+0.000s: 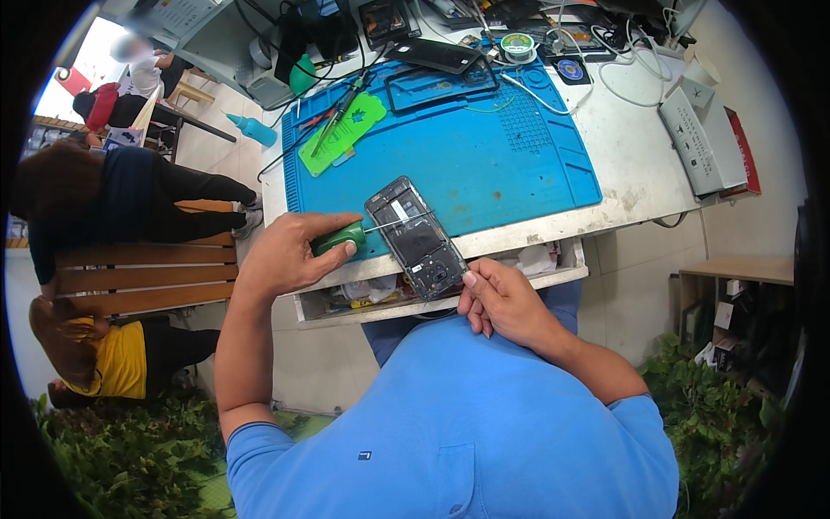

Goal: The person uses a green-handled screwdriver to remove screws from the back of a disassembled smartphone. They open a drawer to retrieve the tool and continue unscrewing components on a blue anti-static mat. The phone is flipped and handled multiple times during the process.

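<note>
My left hand (294, 251) is closed round the green handle of a screwdriver (349, 235). Its thin metal shaft reaches rightward across the upper part of an opened smartphone (418, 240), whose dark inside faces up. I cannot tell whether the tip touches the phone. My right hand (500, 301) pinches the phone's lower right corner between thumb and fingers. The phone lies tilted over the front edge of the blue repair mat (467, 186) and an open drawer (553, 275).
A green plate (346, 134) with pen-like tools on it lies on the mat's left. Behind are a black phone frame (441, 88), a dark panel (434, 55), a solder spool (518, 47) and cables. A blue bottle (252, 130) stands left; a white box (702, 134) right. People are at left.
</note>
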`<action>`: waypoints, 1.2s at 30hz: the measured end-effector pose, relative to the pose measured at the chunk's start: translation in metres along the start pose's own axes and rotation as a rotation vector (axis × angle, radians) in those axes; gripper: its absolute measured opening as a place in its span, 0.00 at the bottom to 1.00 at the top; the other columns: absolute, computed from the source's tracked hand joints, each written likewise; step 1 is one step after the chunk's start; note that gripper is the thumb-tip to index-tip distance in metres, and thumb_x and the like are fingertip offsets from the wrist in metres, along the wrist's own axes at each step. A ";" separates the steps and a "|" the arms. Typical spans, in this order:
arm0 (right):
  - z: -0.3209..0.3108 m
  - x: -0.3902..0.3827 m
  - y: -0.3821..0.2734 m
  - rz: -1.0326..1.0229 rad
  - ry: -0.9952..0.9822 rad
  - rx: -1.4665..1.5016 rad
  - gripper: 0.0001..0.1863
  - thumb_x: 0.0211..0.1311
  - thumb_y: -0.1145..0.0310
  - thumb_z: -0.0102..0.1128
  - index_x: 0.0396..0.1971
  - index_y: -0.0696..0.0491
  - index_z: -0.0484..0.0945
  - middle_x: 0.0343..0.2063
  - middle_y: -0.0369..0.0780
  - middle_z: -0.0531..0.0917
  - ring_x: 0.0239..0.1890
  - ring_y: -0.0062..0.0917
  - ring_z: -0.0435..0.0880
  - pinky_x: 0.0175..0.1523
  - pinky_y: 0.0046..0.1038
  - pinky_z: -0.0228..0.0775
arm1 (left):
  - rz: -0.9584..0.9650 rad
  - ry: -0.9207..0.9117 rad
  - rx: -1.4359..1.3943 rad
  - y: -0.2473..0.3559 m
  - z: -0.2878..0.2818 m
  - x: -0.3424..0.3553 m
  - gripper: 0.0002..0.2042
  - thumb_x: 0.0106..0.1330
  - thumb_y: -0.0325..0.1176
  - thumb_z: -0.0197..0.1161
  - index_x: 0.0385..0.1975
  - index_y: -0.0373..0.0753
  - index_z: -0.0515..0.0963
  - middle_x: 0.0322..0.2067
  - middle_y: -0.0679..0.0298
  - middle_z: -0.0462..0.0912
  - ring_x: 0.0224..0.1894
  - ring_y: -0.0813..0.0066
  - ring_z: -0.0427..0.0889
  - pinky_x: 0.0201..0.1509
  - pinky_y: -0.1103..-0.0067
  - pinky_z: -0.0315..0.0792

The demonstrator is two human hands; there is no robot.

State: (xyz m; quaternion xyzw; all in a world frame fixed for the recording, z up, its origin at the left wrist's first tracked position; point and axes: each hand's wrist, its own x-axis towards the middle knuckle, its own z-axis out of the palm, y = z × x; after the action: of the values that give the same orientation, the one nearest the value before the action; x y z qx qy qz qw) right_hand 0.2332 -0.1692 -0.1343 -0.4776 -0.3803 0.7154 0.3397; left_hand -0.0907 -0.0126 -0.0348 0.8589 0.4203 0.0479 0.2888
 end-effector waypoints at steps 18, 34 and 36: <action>-0.015 -0.002 -0.030 -0.193 0.337 -0.287 0.16 0.91 0.63 0.58 0.48 0.63 0.86 0.27 0.41 0.90 0.22 0.18 0.85 0.26 0.27 0.73 | -0.186 0.152 -0.038 0.014 0.014 -0.006 0.24 0.76 0.49 0.73 0.66 0.45 0.91 0.45 0.47 0.95 0.43 0.50 0.95 0.51 0.65 0.85; -0.016 0.028 -0.075 -0.970 0.391 -1.186 0.25 0.70 0.62 0.78 0.60 0.61 0.83 0.49 0.47 0.87 0.57 0.44 0.85 0.68 0.49 0.73 | -0.024 0.107 -0.005 0.035 0.000 -0.003 0.23 0.73 0.47 0.74 0.61 0.40 0.90 0.43 0.48 0.95 0.43 0.47 0.95 0.50 0.63 0.86; -0.020 0.031 -0.083 -0.963 0.242 -1.290 0.19 0.69 0.65 0.77 0.53 0.59 0.83 0.45 0.45 0.86 0.52 0.44 0.85 0.63 0.49 0.75 | 0.056 0.049 -0.019 0.042 -0.003 -0.009 0.23 0.71 0.46 0.74 0.62 0.41 0.90 0.44 0.49 0.95 0.43 0.48 0.95 0.51 0.63 0.86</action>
State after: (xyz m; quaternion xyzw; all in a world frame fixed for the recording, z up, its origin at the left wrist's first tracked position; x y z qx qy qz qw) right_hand 0.2529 -0.0987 -0.0806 -0.4372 -0.8421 0.0744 0.3070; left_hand -0.0686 -0.0380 -0.0084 0.8660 0.4026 0.0811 0.2853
